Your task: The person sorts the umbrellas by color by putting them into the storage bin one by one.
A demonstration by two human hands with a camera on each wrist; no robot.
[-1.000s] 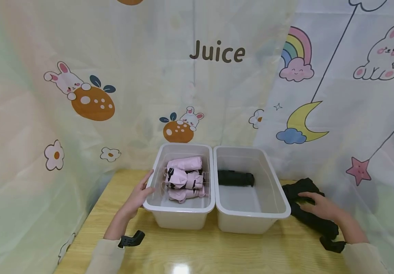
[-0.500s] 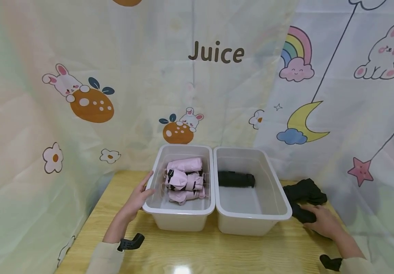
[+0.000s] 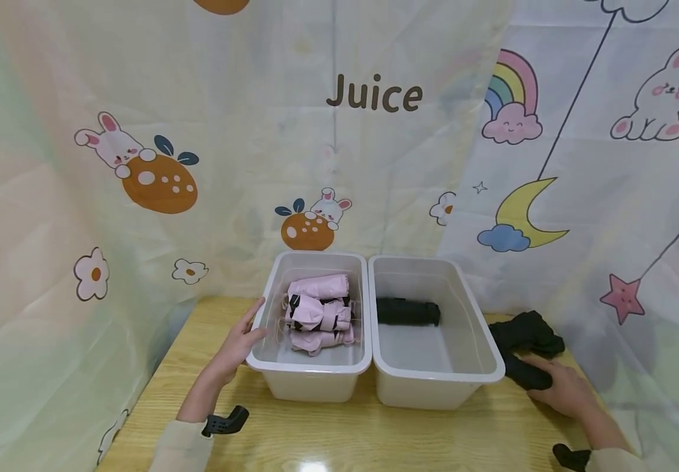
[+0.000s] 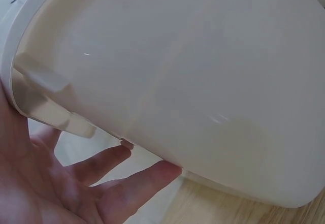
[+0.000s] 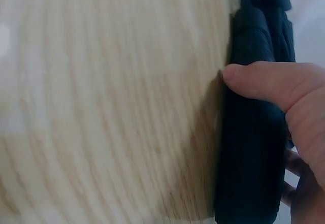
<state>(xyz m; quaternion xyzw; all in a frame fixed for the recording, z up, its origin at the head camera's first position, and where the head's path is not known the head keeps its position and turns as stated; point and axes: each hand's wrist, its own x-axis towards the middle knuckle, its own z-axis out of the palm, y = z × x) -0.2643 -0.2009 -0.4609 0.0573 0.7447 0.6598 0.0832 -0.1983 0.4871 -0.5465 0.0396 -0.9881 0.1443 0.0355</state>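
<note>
My left hand holds the left rim of a pale plastic bin; its thumb lies over the rim. In the left wrist view its fingers touch the bin's outer wall. Inside lie several rolled-up pink umbrellas, some with black patches. My right hand grips a folded black umbrella on the table right of the bins. In the right wrist view, the thumb crosses the top of this black umbrella, with other fingers partly hidden on its far side.
Against the first bin stands a second pale bin, with a folded black umbrella at its back left. More folded black fabric lies behind the gripped umbrella. A printed curtain hangs behind the wooden table.
My right hand has come down and toward me from above the black pile and closed round the nearer black umbrella. My left hand stays at the bin's rim.
</note>
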